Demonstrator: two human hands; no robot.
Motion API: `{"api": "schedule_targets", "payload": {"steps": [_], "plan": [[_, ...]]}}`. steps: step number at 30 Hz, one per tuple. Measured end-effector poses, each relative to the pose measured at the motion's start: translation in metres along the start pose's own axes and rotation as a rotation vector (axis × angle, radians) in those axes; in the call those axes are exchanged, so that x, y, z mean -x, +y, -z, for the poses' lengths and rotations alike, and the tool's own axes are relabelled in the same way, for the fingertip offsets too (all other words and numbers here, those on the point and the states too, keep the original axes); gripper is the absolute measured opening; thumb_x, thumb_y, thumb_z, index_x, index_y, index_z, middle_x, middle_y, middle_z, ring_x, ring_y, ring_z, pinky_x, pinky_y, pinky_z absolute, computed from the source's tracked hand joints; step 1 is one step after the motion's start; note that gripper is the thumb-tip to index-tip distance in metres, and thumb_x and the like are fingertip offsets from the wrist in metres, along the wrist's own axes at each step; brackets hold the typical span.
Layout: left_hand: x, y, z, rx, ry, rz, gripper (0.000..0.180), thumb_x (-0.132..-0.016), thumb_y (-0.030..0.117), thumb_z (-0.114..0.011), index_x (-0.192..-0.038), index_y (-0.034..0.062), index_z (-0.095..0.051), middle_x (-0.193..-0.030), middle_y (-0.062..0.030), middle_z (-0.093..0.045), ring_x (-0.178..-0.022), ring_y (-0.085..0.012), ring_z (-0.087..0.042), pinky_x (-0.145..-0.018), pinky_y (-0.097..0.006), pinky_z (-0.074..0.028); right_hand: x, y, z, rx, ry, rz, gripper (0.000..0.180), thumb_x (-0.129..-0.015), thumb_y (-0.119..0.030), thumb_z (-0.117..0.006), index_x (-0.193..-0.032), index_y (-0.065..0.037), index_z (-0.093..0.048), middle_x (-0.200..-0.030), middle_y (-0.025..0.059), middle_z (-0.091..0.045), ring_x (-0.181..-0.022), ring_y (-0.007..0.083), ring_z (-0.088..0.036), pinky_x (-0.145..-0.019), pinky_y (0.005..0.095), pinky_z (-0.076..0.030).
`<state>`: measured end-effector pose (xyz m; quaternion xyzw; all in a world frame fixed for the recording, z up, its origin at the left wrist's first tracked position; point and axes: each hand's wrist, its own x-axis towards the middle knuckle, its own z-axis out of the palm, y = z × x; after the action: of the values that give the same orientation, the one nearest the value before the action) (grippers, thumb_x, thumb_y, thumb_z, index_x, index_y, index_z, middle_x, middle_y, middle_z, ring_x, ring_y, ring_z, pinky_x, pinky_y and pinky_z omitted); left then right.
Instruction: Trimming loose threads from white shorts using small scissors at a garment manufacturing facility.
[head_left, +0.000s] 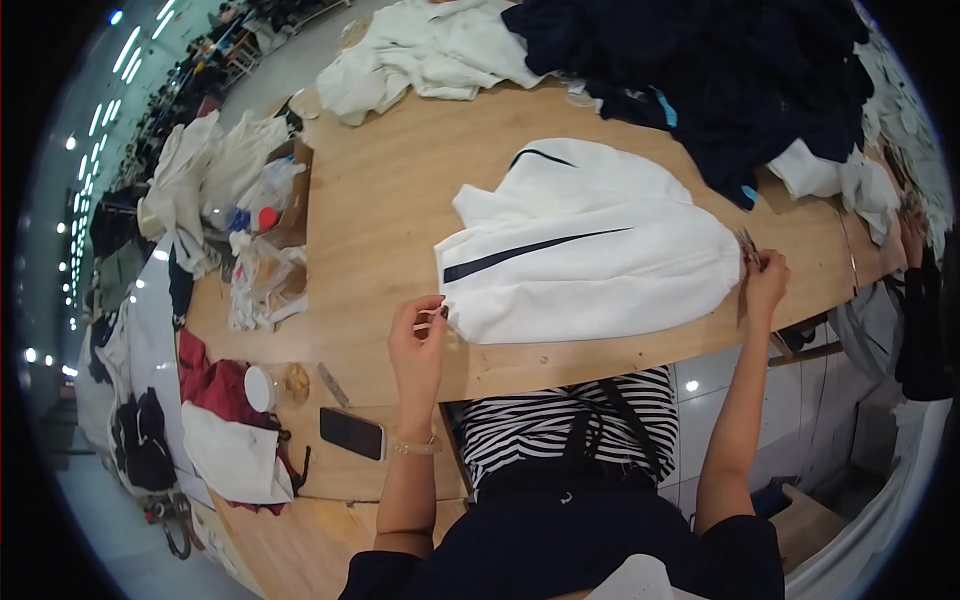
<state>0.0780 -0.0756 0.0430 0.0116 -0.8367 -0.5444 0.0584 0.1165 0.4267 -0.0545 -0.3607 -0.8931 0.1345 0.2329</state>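
Note:
A white garment [590, 290] with dark tapering stripes lies spread on the wooden table in front of me. It looks like a pair of trousers or shorts, with one leg partly over the other and a gathered end at the right. At its lower left corner, my left hand [418, 335] is closed in a pinch, with a bit of the white edge seemingly between the fingertips. My right hand [768, 283] is beside the gathered right end. Its fingers are wrapped round small metal thread snips [748, 246], whose points face up and away from me, close to the cloth.
Dark navy garments [690, 70] and white garments [430, 55] are heaped along the table's far side. A cardboard box [296, 200] with plastic bags stands left. A phone [352, 433], a white-lidded jar [260, 388] and red cloth [212, 375] lie nearer. Another person's dark sleeve [922, 330] shows far right.

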Motion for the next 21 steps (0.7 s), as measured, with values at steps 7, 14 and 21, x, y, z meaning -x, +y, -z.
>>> {"api": "schedule_targets", "payload": {"steps": [7,14,21], "plan": [[-0.023,-0.051,-0.005,0.107,0.017,0.302,0.024,-0.092,0.016,-0.059,-0.107,-0.0015,-0.066,-0.085,-0.0052,-0.067,-0.073,-0.009,-0.057,-0.064,-0.022,-0.046,-0.011,0.077,-0.003,-0.736,0.013,-0.194,0.002,-0.091,-0.007,-0.055,-0.093,-0.008,-0.056,-0.084,0.0019,-0.058,-0.072,0.0149,-0.054,-0.067,0.0293,-0.045],[-0.035,-0.04,-0.016,0.127,-0.074,0.128,0.019,-0.091,0.011,-0.063,-0.103,-0.0043,-0.063,-0.087,0.0,-0.063,-0.077,-0.0054,-0.054,-0.068,-0.019,-0.043,0.041,-0.033,0.075,-1.32,0.096,-0.445,0.02,-0.089,-0.011,-0.063,-0.072,-0.012,-0.053,-0.066,-0.007,-0.039,-0.057,0.0051,-0.032,-0.054,0.0233,-0.028],[-0.042,0.04,-0.033,0.499,-0.102,-0.032,0.015,-0.09,0.003,-0.06,-0.104,-0.0014,-0.056,-0.095,-0.0038,-0.062,-0.087,-0.0096,-0.056,-0.075,-0.022,-0.043,0.071,-0.156,0.099,-1.072,-0.437,0.07,0.01,-0.09,-0.005,-0.054,-0.091,-0.001,-0.063,-0.076,-0.0018,-0.055,-0.063,0.0045,-0.042,-0.057,0.019,-0.033]]}}
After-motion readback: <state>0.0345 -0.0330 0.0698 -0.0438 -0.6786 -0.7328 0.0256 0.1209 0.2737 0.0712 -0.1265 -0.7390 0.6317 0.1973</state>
